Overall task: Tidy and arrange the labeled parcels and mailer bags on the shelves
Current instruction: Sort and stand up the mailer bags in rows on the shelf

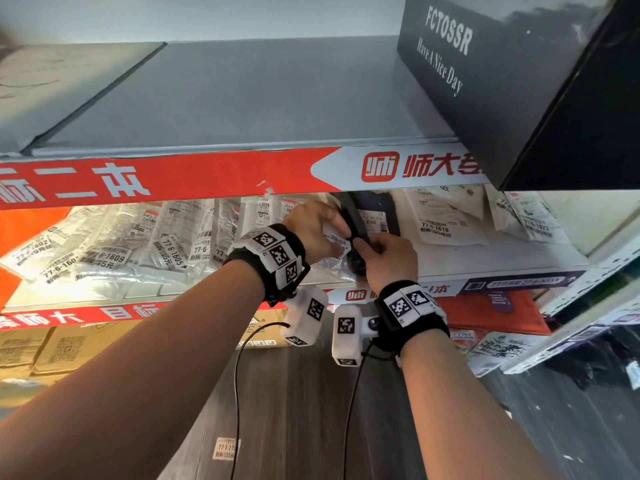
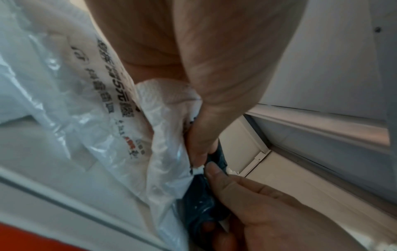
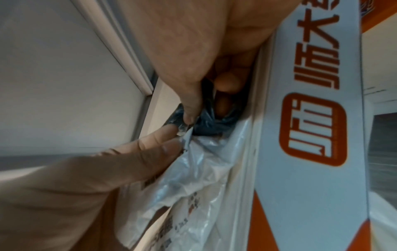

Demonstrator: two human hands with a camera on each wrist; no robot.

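At the middle shelf (image 1: 485,261) both hands meet on two mailer bags. My left hand (image 1: 341,233) pinches the edge of a crinkled white mailer bag (image 1: 334,239) with a printed label. In the left wrist view the left hand's fingertips (image 2: 199,152) pinch the white bag (image 2: 107,118). My right hand (image 1: 363,245) grips a dark blue-black mailer bag (image 1: 358,220) right beside it. In the right wrist view the right thumb (image 3: 191,110) and curled fingers squeeze the dark bag (image 3: 217,124), which touches the white bag (image 3: 204,169). The hands cover most of the dark bag.
A row of labeled white mailers (image 1: 138,244) fills the shelf's left part; more white mailers (image 1: 440,220) lean at the right. A large black box (image 1: 519,81) overhangs the top shelf. Cardboard boxes (image 1: 52,348) and a red parcel (image 1: 491,310) sit lower down.
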